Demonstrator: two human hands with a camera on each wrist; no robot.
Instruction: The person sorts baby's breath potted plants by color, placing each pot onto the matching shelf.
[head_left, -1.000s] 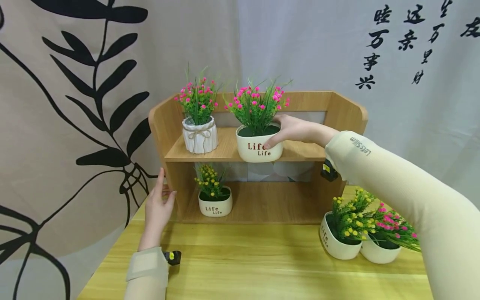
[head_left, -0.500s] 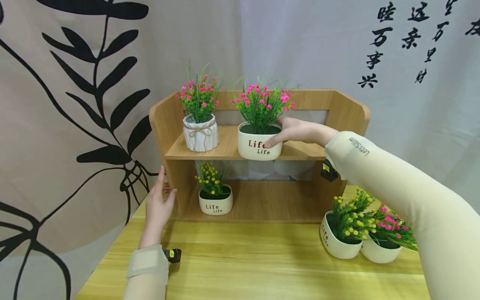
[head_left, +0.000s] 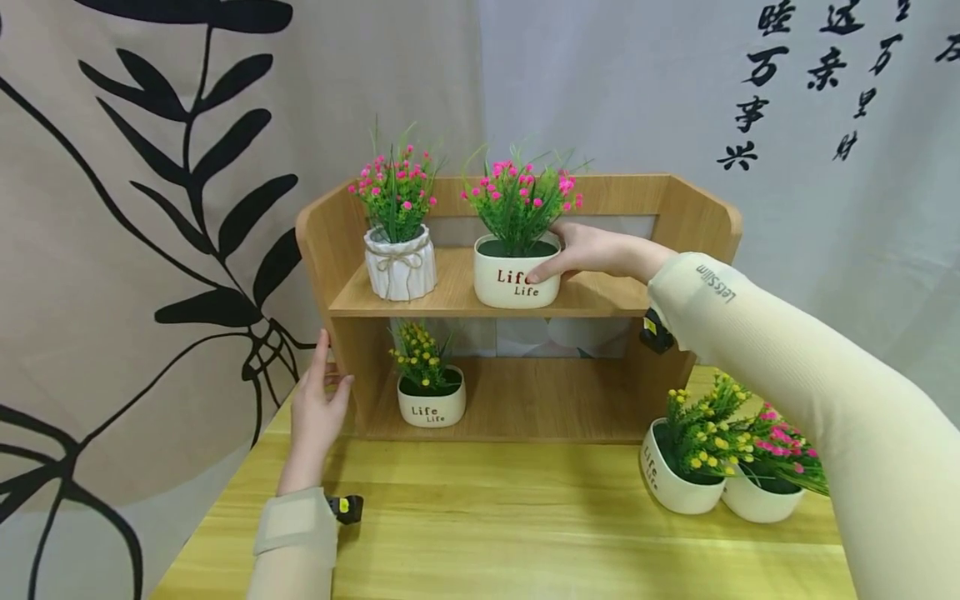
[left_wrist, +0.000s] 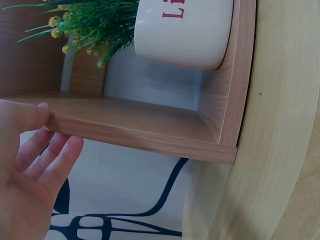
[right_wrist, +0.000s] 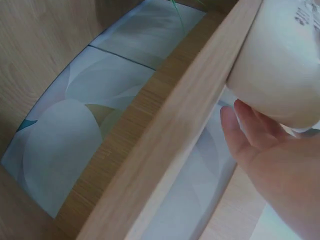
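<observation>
Far left: backdrop curtain [head_left: 600,92], printed with black leaves [head_left: 213,307]. In front of it stands my left hand [head_left: 318,408], pale sleeve [head_left: 296,533] to the wrist, a small black device [head_left: 347,509] strapped there. Hand clamped on the left side panel of the wooden shelf unit [head_left: 555,400]: the left wrist view shows my thumb at the panel's front edge and fingers against its outer face.

Next, upper board, left end: white ribbed pot [head_left: 401,271], tied with a twine bow, upright, carrying pink flowers. Below it and slightly right, on the lower board: small pot with yellow flowers [head_left: 432,408], upright, lettered "Life Life".

Middle, at the front edge of the upper board: cream pot with pink flowers [head_left: 510,287], same lettering, upright, right of the ribbed pot and apart from it. I cannot tell whether its base bears fully on the board. My right hand [head_left: 596,250] is clamped on its right end, thumb across the front wall, over part of the lettering, fingers towards the back.

Right, on the wooden table [head_left: 487,508] beside the unit: larger pot with yellow flowers [head_left: 682,483] and, just beside it, second pink-flowered pot [head_left: 761,500], partly hidden. My right sleeve [head_left: 817,400] crosses above them.
</observation>
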